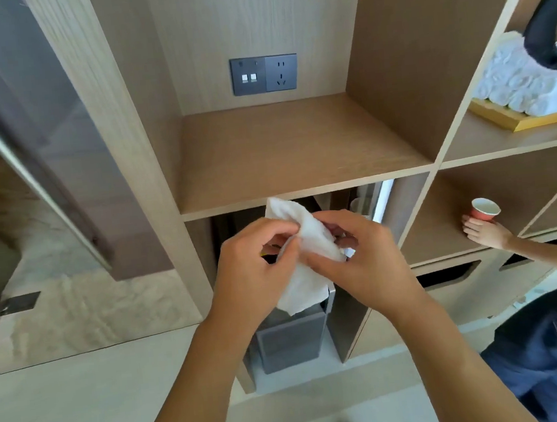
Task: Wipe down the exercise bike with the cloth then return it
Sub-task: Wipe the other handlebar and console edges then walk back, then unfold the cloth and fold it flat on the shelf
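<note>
gripping cloth [304,259] below shelf edge [306,193]

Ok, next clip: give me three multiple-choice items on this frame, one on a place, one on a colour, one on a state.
1. Where is the tray of rolled white towels?
A. upper right shelf compartment
B. on the floor
C. under the wall socket

2. What colour is the paper cup held by the other person's hand?
A. blue
B. red-pink
C. green

3. How is the white cloth held?
A. lying loose on the shelf
B. by the left hand alone
C. by both hands

Key: 1 A, the tray sits in the compartment right of the socket bay. 2 B, its outside is red-pink. 3 C, the left hand and right hand both pinch it.
</note>
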The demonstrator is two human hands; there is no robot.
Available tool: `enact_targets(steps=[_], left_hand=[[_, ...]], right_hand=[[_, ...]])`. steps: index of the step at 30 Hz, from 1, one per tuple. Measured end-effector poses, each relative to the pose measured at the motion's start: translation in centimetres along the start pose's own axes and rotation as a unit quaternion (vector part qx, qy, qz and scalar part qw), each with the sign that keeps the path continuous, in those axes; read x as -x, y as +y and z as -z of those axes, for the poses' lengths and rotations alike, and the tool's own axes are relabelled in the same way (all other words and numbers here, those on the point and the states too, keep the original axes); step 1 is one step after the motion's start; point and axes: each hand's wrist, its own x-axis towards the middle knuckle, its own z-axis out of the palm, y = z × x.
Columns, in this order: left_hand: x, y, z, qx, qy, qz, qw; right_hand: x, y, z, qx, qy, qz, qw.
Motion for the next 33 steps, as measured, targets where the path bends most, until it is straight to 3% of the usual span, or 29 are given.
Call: enact_targets(steps=[7, 12, 16, 21, 24, 30, 33], left_hand=[[-4.1, -0.3, 1.1, -0.05, 0.065, 0.017, 0.997], [-7.5, 0.0, 0.6, -0.111, 0.08, -0.021, 0.99], [-9.5, -0.1, 0.2, -0.135, 0.086, -0.023, 0.987], [-11.7, -1.0, -0.8, -0.185, 0.089, -0.009, 0.979], [-12.9, -1.6, -1.5, -0.232, 0.053, -0.004, 0.971], [-12.3, -3.0, -2.3, -0.251, -0.106, 0.11, 0.956], [-12.1, -3.3, -2.3, -0.275, -0.103, 0.106, 0.95]], right_hand=[[-5.0, 2.6, 4.1, -0.012, -0.121, 0.048, 0.991], [-8.7, 3.8, 5.2, 0.083, -0.067, 0.127, 0.986], [-11.1, 4.9, 5.3, 0.07, -0.027, 0.182, 0.98], [-13.4, 6.7, 4.1, 0.071, -0.009, 0.184, 0.98], [-14.9, 7.6, 3.5, 0.08, -0.038, 0.151, 0.985], [-16.5, 9.1, 2.3, 0.123, -0.055, 0.141, 0.981], [-16.9, 9.3, 2.2, 0.137, -0.039, 0.172, 0.975]])
